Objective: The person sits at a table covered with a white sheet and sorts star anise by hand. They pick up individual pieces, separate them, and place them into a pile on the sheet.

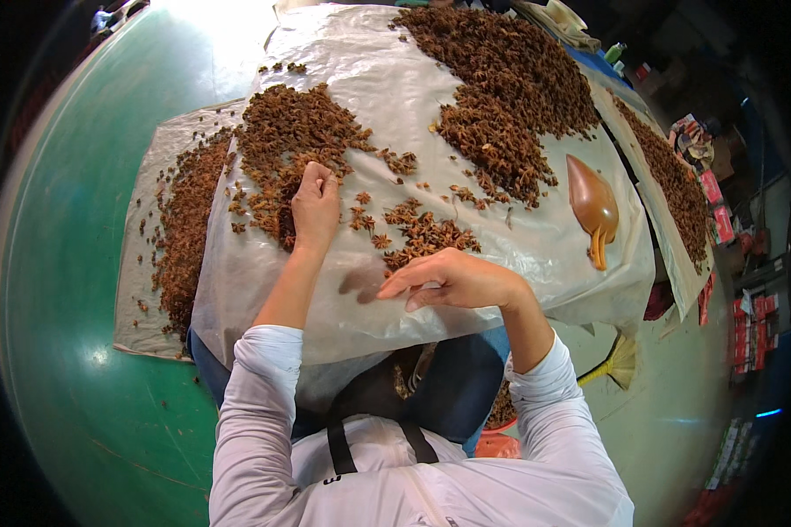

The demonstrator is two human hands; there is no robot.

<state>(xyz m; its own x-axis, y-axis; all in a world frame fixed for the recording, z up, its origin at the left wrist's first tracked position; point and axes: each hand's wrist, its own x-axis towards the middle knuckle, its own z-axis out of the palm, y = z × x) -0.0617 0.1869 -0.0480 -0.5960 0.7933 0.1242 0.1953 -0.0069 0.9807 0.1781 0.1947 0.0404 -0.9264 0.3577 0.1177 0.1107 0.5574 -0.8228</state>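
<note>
My left hand (315, 209) is at the near right edge of a heap of star anise (296, 125), its fingers curled in. Whether a piece is pinched between the fingertips cannot be made out. My right hand (445, 280) hovers over the near part of the pale plastic sheet (382, 329), thumb and fingers apart with nothing between them. Just beyond it lies a smaller cluster of star anise (428, 234), the pods looking mostly whole. A few single pods (362, 217) are scattered between the two hands.
A large star anise heap (507, 85) covers the far right. Nearer, a glossy brown scoop (592, 197) lies on the sheet. More spice lies on a lower left sheet (191, 230) and a right-hand strip (666, 178). A broom (616, 365) is on the floor at right.
</note>
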